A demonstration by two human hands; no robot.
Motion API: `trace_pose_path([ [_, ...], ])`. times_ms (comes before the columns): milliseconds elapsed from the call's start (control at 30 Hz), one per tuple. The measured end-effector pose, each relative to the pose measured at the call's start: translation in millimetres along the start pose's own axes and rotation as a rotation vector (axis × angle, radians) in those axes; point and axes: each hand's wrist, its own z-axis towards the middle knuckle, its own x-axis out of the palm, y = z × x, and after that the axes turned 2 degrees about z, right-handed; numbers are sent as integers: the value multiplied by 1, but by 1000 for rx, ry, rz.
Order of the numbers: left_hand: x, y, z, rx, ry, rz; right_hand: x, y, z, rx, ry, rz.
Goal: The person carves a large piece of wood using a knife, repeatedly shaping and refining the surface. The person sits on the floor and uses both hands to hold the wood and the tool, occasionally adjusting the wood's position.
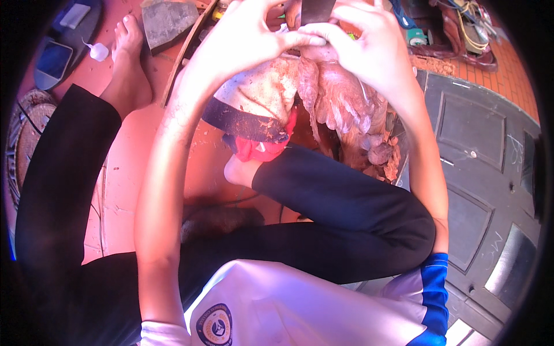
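At the top edge, my left hand (254, 37) and my right hand (360, 37) meet over a reddish-brown carved wood piece (346, 98). Between them stands a dark flat strip (317, 11), cut off by the frame edge. My right thumb presses across the strip's lower end, and its fingers curl behind. My left hand is curved closed, thumb stretched toward the right one; what it grips is partly out of frame. Under my left wrist a dusty white cloth (259, 92) with a dark band rests against the wood, red fabric (262, 151) below it.
Dark panelled boards (470, 127) lie at right. A grey stone block (167, 23) sits near my bare foot (128, 49). At far left are a phone (55, 60) and a small white object (99, 52). Tools and cables (473, 34) crowd the upper right; wood shavings lie about.
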Motion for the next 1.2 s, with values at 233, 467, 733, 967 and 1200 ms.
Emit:
trace_pose_path([
  [233, 15, 18, -1, 20, -59, -173, 11, -11, 2, -17, -58, 222],
  [467, 18, 14, -7, -50, -52, -314, -3, -7, 10, -29, 42, 247],
  [733, 23, 16, -2, 225, -194, 189, 10, -32, 4, -47, -23, 510],
  [967, 19, 20, 10, 257, -223, 197, 24, -18, 3, -57, -231, 465],
  [1200, 22, 41, 19, 266, -287, 49, 14, -19, 11, 40, -221, 553],
])
